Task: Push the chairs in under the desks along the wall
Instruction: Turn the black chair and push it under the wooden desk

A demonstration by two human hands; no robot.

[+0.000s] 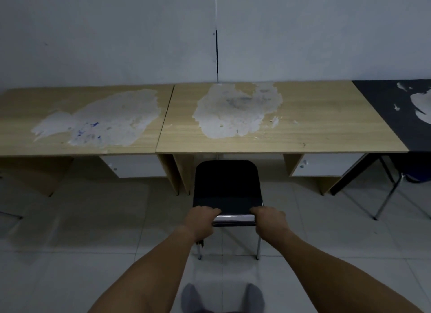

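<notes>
A black padded chair [227, 184] with chrome legs stands in front of the middle wooden desk [303, 130], its seat front just at the desk's front edge. My left hand [201, 221] grips the left end of the chair's backrest top. My right hand [268, 221] grips the right end. Both sets of fingers curl over the backrest's chrome bar. A second wooden desk [46, 126] with a worn, peeled top stands to the left against the wall.
A black desk [377, 98] with metal legs [384, 200] stands at the right, something blue under it. White drawer units hang under both wooden desks. The floor is pale tile. My grey-socked feet [222, 298] show at the bottom.
</notes>
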